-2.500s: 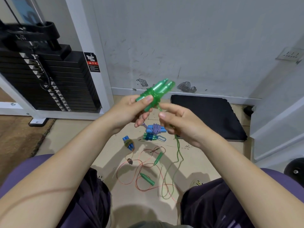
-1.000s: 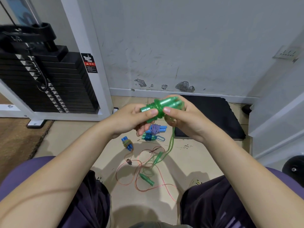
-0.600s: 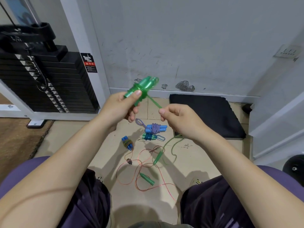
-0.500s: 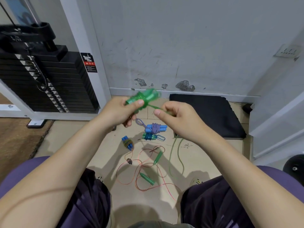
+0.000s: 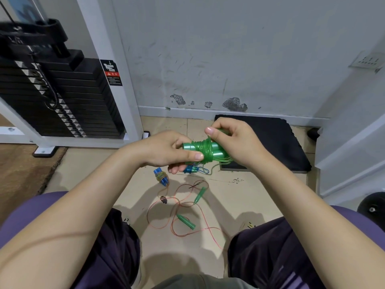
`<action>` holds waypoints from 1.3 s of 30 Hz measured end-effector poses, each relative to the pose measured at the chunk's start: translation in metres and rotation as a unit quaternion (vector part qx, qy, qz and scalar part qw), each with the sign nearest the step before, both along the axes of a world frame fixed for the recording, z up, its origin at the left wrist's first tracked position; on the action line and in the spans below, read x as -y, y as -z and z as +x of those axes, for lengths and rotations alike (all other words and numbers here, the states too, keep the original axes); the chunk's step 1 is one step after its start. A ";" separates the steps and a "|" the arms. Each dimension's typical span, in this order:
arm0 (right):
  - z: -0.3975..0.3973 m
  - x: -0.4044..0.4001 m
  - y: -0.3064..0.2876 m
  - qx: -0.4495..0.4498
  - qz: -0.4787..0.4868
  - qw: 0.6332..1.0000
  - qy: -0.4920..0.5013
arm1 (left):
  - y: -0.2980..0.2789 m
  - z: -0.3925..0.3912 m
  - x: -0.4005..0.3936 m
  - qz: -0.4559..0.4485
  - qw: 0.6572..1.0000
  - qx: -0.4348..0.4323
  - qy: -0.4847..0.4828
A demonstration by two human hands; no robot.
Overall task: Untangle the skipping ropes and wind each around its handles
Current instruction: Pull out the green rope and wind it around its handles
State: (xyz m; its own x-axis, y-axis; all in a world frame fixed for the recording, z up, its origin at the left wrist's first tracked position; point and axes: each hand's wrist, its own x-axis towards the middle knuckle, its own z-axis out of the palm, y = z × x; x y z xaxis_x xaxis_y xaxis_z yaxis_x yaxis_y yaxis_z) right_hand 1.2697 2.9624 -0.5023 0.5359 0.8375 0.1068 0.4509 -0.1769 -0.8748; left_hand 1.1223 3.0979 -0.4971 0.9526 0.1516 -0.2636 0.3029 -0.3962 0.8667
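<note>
Above the orange rope (image 5: 183,224), my left hand (image 5: 164,150) grips the green handles (image 5: 205,150), right hand (image 5: 235,142) pinching the green rope's tail against them. Winding nearly done; next I tuck the end

Pretty even, soft indoor light, seemingly from overhead. Faint arm shadows fall on the beige tiled floor (image 5: 133,176). Wide-angle bending at the edges; the glossy green plastic handles (image 5: 205,150) show slight glare.
</note>
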 end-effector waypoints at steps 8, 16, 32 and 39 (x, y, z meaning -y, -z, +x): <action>0.003 0.000 -0.001 -0.092 0.034 0.995 -0.008 | 0.006 0.000 0.004 0.008 0.998 0.046 -0.046; -0.003 0.000 -0.003 -0.174 0.028 0.984 0.017 | 0.003 0.001 0.003 -0.037 0.990 0.086 -0.106; -0.019 0.001 0.003 -0.020 -0.050 0.997 -0.058 | 0.008 0.005 -0.013 0.011 0.957 0.088 -0.277; -0.011 0.000 0.003 0.166 -0.018 0.985 -0.042 | 0.016 0.003 -0.008 0.097 0.988 -0.037 -0.111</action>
